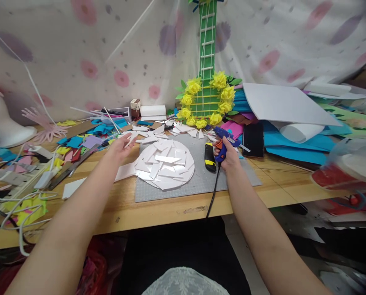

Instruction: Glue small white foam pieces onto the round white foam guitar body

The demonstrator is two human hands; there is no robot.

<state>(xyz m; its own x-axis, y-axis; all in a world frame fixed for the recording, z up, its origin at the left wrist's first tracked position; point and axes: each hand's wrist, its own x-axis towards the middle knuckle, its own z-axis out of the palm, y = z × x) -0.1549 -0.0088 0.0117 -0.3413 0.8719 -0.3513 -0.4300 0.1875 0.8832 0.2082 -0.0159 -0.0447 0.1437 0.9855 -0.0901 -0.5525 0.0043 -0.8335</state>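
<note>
White paddle-shaped disc [189, 159] is lying flat between my two hands, mostly on the grey cutting mat [204, 176], its handle-like strip [124, 171] reaching left past the mat's edge. I'm judging it light and fairly stiff, something like foam board, smooth enough to slide and likely to crease if pinched hard. White slips [167, 159] are crisscrossing its top, and some may be loose, so I'm favouring a hold by the bare rim, with a palm underneath; the thin strip is looking like a weak place to lift from.

My right hand [230, 157] is closing its fingers round the blue glue gun [222, 155], beside a yellow-and-black tool [210, 157], with the black cord [212, 198] trailing over the table's front edge. My left hand [121, 148] is hovering left of the disc, fingers curling; I can't tell whether they're pinching a slip.

Underneath, the wooden table [164, 211] is carrying scraps and tangled white cables [26, 221] on the left, and blue sheets [293, 143] on the right. Behind, a green guitar-shaped piece [206, 73] with yellow flowers [224, 94] is standing against a spotted plastic curtain [124, 37]
</note>
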